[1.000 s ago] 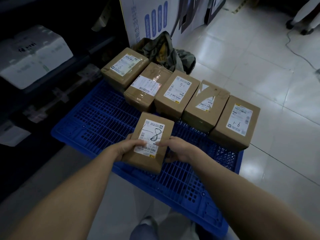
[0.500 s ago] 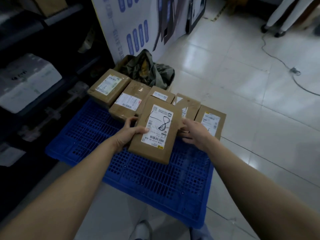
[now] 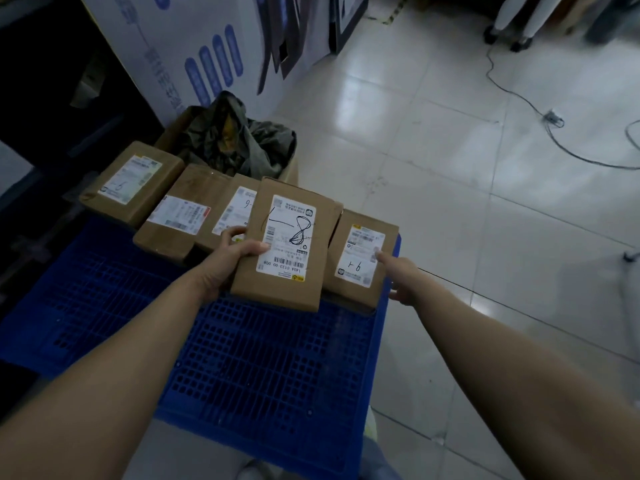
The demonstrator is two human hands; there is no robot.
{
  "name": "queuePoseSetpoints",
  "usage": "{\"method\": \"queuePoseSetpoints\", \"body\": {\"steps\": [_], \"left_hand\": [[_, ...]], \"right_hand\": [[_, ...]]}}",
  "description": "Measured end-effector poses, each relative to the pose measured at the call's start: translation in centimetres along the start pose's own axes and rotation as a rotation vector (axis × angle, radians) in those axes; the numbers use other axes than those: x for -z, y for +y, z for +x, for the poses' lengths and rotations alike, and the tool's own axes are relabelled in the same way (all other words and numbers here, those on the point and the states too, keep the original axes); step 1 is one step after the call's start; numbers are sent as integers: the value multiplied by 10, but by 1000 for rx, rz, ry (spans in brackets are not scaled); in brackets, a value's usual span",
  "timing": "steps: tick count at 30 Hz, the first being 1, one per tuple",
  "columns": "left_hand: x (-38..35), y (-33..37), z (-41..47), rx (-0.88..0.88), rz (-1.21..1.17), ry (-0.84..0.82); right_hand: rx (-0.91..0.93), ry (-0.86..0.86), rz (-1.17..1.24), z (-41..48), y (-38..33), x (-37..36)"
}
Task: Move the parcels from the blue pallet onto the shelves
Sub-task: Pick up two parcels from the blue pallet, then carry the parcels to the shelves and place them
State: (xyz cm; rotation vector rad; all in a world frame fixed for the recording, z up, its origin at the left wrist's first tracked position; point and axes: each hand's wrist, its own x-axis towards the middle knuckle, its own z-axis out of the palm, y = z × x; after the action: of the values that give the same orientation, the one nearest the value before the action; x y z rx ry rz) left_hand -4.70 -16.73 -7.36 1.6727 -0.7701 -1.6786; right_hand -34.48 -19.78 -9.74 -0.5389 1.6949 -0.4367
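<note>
Blue pallet (image 3: 277, 358) below: my left hand (image 3: 225, 263) alone clamps the parcel marked 8 (image 3: 287, 244), right hand (image 3: 398, 275) straight-fingered, empty; I fear a one-sided slip.

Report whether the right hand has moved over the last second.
Yes. The right hand left the parcel marked 8 and went right, to the rightmost parcel on the blue pallet.

Blue pallet (image 3: 263, 358) on tiled floor (image 3: 450, 202); parcels (image 3: 131, 183) in row at far edge, labels up; box w/ cloth (image 3: 242, 140) behind.
</note>
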Motion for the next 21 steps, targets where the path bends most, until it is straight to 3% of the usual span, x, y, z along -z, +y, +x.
{"method": "queuePoseSetpoints", "body": {"steps": [13, 21], "left_hand": [[-1, -6, 26, 44, -10, 42], [-7, -9, 28, 51, -36, 63]], "right_hand": [[-122, -104, 46, 52, -6, 16], [-91, -112, 51, 60, -10, 18]]}}
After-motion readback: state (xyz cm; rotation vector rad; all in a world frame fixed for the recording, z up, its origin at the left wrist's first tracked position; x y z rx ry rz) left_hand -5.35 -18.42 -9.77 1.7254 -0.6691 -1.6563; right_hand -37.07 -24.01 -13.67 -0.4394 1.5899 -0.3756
